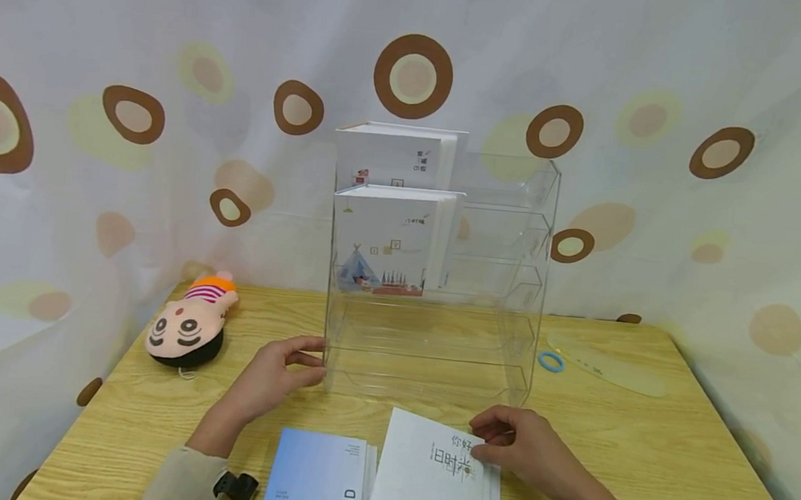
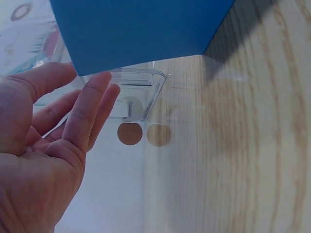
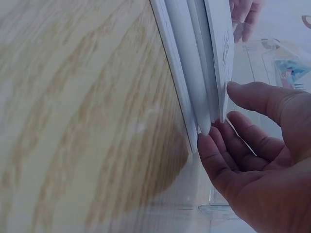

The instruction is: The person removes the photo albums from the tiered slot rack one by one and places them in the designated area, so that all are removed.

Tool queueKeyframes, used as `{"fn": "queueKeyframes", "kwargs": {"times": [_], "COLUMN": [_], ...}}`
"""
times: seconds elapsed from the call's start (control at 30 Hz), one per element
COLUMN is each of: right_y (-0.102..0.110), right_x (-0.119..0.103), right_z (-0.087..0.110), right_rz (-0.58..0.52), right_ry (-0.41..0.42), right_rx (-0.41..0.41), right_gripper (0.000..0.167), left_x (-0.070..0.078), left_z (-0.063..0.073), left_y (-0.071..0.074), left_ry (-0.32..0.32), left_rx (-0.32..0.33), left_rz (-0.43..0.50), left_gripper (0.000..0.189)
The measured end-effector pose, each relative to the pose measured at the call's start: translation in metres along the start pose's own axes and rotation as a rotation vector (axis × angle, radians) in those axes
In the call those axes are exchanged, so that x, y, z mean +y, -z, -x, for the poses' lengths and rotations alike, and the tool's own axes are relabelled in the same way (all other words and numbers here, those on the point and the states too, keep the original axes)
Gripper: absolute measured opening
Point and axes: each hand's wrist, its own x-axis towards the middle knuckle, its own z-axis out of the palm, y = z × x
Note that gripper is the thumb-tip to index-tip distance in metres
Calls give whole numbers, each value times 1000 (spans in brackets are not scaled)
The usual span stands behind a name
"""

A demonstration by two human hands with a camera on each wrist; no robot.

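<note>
A white book (image 1: 414, 485) with dark Chinese lettering lies on the table in front of me. My right hand (image 1: 526, 451) pinches its far right corner. In the right wrist view the thumb (image 3: 248, 97) is on the cover and the other fingers are at the page edges. Beside it on the left lies a pale blue book (image 1: 314, 475), whose blue side (image 2: 141, 34) fills the top of the left wrist view. My left hand (image 1: 268, 382) touches the left side of a clear tiered rack (image 1: 425, 373) with loosely extended fingers.
Two white illustrated books, an upper one (image 1: 388, 152) and a lower one (image 1: 380, 236), stand in the rack's left part. A plush doll (image 1: 191, 322) lies at the left. At the right are a blue ring (image 1: 551, 362) and a translucent flat piece (image 1: 613, 369). A patterned curtain (image 1: 663, 227) hangs behind.
</note>
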Motion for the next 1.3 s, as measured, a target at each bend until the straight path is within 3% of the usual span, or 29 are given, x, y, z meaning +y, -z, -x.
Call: {"fn": "queueKeyframes", "kwargs": {"times": [0.7, 1.3], "right_y": [-3, -4], "right_x": [-16, -37], "right_z": [2, -7], "right_rz": [-33, -34], "right_ry": [37, 65], "right_rx": [34, 68], "right_gripper": [35, 35], "left_x": [4, 2], "left_z": [2, 0], "left_y": [0, -1], "left_ry": [-8, 12], "left_rx": [-4, 3], "left_rz": [18, 3], "left_gripper": [55, 56]}}
